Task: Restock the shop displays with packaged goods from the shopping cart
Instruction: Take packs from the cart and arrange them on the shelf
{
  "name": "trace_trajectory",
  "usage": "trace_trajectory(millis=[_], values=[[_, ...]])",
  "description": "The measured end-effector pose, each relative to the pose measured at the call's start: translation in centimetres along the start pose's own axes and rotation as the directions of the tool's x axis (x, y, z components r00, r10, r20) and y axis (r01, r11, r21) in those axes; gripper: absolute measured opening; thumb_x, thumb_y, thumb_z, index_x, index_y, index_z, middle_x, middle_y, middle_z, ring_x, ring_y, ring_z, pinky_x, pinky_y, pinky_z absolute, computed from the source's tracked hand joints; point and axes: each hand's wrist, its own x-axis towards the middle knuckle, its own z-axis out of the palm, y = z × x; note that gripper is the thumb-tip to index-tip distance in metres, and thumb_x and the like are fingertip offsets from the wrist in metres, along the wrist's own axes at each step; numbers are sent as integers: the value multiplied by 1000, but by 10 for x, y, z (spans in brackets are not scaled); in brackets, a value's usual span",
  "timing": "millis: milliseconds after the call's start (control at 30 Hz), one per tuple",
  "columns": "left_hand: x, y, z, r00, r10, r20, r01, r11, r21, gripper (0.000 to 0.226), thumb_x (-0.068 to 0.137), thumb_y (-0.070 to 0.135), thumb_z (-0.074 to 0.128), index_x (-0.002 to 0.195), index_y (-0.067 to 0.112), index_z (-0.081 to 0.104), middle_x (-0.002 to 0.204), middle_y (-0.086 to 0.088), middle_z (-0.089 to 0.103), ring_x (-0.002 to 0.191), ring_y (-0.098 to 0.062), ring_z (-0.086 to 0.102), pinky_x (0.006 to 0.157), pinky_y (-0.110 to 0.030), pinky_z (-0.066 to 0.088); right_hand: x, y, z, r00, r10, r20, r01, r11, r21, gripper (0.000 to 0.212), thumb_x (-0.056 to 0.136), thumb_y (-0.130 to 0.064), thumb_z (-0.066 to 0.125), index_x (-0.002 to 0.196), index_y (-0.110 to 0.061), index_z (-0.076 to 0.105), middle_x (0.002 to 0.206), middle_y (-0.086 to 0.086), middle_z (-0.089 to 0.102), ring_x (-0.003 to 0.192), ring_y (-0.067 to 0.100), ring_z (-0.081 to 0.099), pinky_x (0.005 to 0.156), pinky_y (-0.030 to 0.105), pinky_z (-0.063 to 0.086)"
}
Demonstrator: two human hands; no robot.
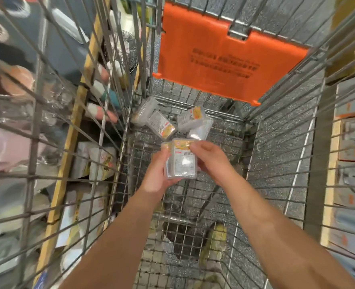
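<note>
I look down into a wire shopping cart point(243, 155). Both my hands are inside it, above its mesh floor. My left hand point(158, 174) holds a small stack of clear plastic packs with yellow labels point(182, 161) from below and the left. My right hand point(212, 161) pinches the top pack at its upper right edge. Several more of the same packs point(168, 119) lie loose at the far end of the cart floor.
An orange plastic flap point(224, 59) hangs on the cart's far wall. Shop shelves with bottles and boxed goods point(97, 161) stand to the left beyond the wire side. Shelves with grey boxes point(353, 142) are on the right. My shoes show under the mesh.
</note>
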Motion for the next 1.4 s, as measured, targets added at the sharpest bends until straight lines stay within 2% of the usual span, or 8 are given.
trace_trajectory(millis=[133,267,367,567,767,1033,1233,1400], values=[[3,-7,-7,999,-39,-9,39,998,-51,51,76,45,70,122,28,56,112,0,73,98,-18,71,87,-41,53,3,1,12,999,-42,-28,37,986,-164,23,99,-32,54,96,-14,69,82,5,69,65,13,61,55,23,52],[2,-10,-17,997,-29,-75,16,985,-171,29,87,38,59,112,25,62,100,0,75,93,-18,69,86,-38,51,29,-3,-1,924,-70,-375,47,996,-72,26,97,-49,51,90,-27,61,91,-2,67,76,16,61,68,33,51],[2,-11,-26,983,-32,-179,-16,966,-258,49,78,40,61,122,20,58,113,-5,72,99,-21,68,79,-37,53,56,-12,-11,866,-34,-499,12,999,-46,59,78,-70,57,101,-17,63,99,6,69,90,25,66,88,47,54],[2,-22,-34,968,-23,-248,-12,990,-137,37,96,26,55,131,18,50,123,-10,65,106,-22,65,72,-34,53,87,-20,-1,890,-45,-454,-37,985,-169,39,85,-49,69,76,-15,53,76,4,60,64,21,56,60,33,43],[3,-23,-41,966,8,-259,-30,996,-80,45,100,33,48,143,25,40,127,-6,62,108,-26,65,72,-40,57,67,-18,-15,903,-106,-416,159,983,95,1,91,-18,64,90,-18,64,83,-1,67,69,13,62,61,28,50],[4,-12,-18,989,96,-117,-89,994,64,48,92,42,50,138,33,42,126,-2,65,107,-25,67,71,-38,60,13,-9,5,995,-97,13,91,968,232,12,86,-23,59,89,-13,65,82,2,71,73,17,68,70,30,53],[0,-8,-8,980,192,-43,-189,980,61,53,87,51,45,133,25,47,112,1,69,93,-16,71,77,-42,57,13,-1,25,982,-187,13,183,974,132,30,80,-30,59,102,-13,70,103,6,72,97,23,66,93,44,48],[-8,-1,4,970,209,124,-219,973,68,97,58,91,56,125,20,54,113,-1,68,100,-16,68,77,-35,57,5,4,28,981,-185,65,169,966,195,26,89,-25,56,111,-15,64,102,-3,71,94,13,67,82,29,53]])
